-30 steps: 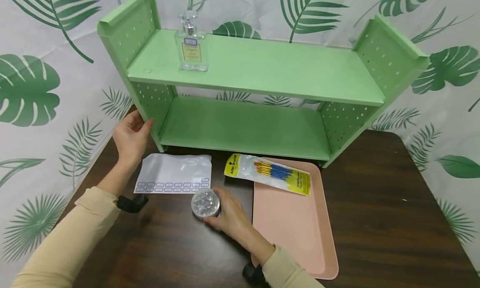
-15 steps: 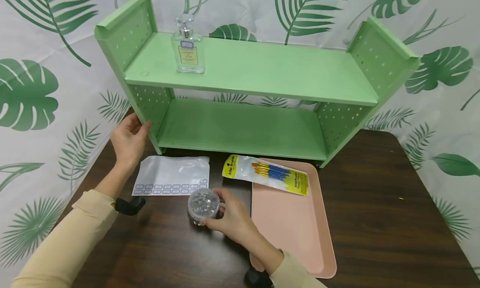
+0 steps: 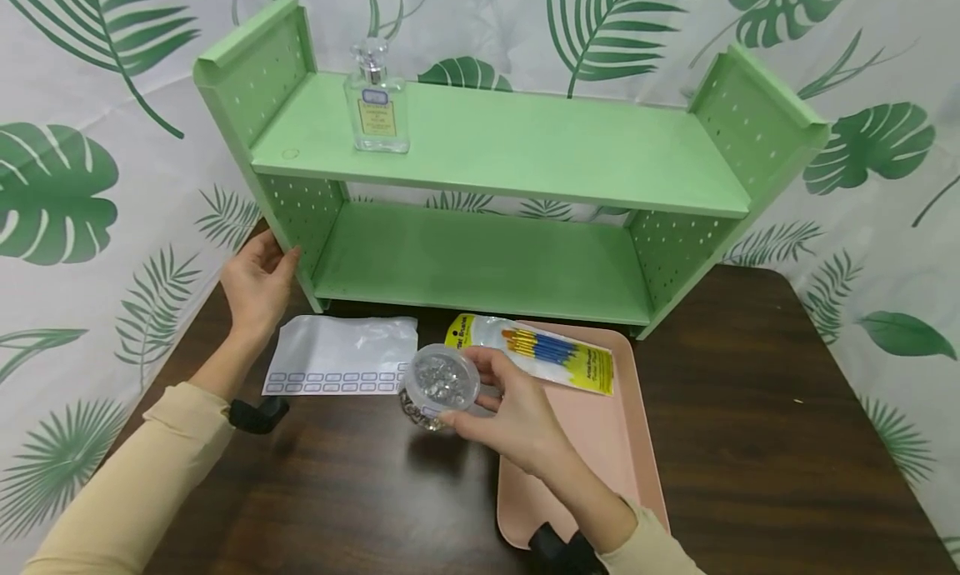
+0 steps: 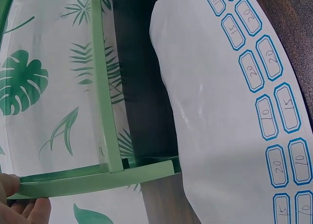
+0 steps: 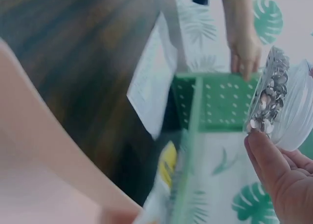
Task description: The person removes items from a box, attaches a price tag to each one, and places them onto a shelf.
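My right hand (image 3: 517, 412) holds a clear round jar (image 3: 441, 379) by its side, lifted above the table and tilted. Small shiny silvery pieces (image 5: 270, 99) fill part of it, and a small blue-framed label shows on its side. My left hand (image 3: 258, 283) pinches the front edge of the left side panel of a green two-tier shelf (image 3: 487, 262). In the left wrist view, the thumb and fingers (image 4: 36, 212) lie on either side of that edge. Between the hands lies a white label sheet (image 3: 341, 350), its blue-framed labels handwritten with numbers such as 10, 15 and 20.
A glass perfume bottle (image 3: 377, 112) with a similar blue-framed label stands on the upper tier, towards the left. A pack of artist brushes (image 3: 536, 350) lies across the back of a pink tray (image 3: 577, 475). Dark wooden table (image 3: 750, 442) extends to the right.
The right hand has raised the jar off the table and carried it right, tilting it. The left hand keeps its hold on the shelf panel. The head view has shifted slightly.
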A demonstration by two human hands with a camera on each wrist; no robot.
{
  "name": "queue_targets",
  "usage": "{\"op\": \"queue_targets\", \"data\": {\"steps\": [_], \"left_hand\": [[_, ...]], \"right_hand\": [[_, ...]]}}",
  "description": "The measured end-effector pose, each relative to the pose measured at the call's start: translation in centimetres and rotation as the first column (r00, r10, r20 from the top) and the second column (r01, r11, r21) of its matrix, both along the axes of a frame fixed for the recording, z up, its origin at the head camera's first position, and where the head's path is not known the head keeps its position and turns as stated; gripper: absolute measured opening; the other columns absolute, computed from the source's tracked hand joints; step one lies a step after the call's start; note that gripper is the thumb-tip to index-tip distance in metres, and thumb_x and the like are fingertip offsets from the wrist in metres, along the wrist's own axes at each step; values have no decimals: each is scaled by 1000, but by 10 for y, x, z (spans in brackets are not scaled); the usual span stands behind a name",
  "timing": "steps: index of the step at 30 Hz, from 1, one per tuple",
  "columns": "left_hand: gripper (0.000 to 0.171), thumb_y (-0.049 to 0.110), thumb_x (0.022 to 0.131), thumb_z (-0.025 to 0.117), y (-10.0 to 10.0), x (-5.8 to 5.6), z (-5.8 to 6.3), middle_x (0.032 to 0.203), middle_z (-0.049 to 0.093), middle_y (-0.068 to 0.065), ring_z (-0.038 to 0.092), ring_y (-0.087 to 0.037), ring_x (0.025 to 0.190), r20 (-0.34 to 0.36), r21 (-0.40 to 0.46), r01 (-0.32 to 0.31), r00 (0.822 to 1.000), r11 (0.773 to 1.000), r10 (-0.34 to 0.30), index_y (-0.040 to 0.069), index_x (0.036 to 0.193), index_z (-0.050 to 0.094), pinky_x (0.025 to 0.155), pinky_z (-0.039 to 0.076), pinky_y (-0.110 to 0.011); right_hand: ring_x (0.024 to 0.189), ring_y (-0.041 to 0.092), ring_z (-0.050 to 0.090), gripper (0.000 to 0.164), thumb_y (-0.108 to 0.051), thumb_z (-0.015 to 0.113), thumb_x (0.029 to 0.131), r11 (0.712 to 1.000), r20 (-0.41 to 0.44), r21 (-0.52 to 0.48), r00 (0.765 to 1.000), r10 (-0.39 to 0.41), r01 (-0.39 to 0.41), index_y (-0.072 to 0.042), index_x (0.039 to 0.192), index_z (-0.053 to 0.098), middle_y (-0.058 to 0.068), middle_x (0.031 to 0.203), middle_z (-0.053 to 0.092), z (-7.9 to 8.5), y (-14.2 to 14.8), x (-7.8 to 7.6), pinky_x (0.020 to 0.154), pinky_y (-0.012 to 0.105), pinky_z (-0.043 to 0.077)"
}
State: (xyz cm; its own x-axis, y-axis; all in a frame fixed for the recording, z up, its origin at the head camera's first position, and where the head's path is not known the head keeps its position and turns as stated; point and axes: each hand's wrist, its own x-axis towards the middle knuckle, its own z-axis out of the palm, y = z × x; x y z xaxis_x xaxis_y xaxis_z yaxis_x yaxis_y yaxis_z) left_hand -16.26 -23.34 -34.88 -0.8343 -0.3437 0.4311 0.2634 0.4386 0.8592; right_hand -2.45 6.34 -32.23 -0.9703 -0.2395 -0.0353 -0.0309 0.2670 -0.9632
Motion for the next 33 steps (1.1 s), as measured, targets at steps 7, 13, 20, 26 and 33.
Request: {"op": "queue_targets", "data": {"steps": [7,13,20,26,33], "left_hand": [[30,2,87,63,0,-1,0,108,66,-23,53,17,78,-8,-22,-9,1000,1000,9,-7,115,62,74,46,-6],[30,2,87,62,1,1,0,109,65,-23,59,8,85,8,-34,-13,1000,999,14,-7,116,61,77,48,-8],[30,2,88,62,-1,3,1,110,66,-21,61,4,89,23,-60,-22,999,998,24,-7,116,61,78,48,-9],[31,2,88,62,-2,4,1,110,65,-24,56,13,84,12,-44,1,1000,999,0,-8,117,60,77,48,-8],[29,-1,87,62,-2,3,-1,108,65,-24,52,19,79,-5,-58,-3,1000,998,3,-10,115,60,75,46,-5]], "right_hand": [[108,26,58,66,1,77,72,996,-16,-76,999,45,-46,0,130,46,18,119,56,24,28,-9,88,27,51],[110,24,56,61,1,75,75,999,-64,-48,998,16,-20,3,129,46,19,118,56,53,55,-20,88,25,51],[108,16,55,56,0,70,81,998,-202,-8,978,-55,54,1,131,45,11,118,54,100,89,-40,85,16,49],[107,14,54,55,-2,71,81,987,-258,-109,955,-145,120,-2,130,48,5,118,56,132,107,-66,78,13,50],[97,13,57,53,-1,73,78,974,-307,-157,929,-206,165,1,126,50,3,110,58,151,119,-98,73,12,49]]}}
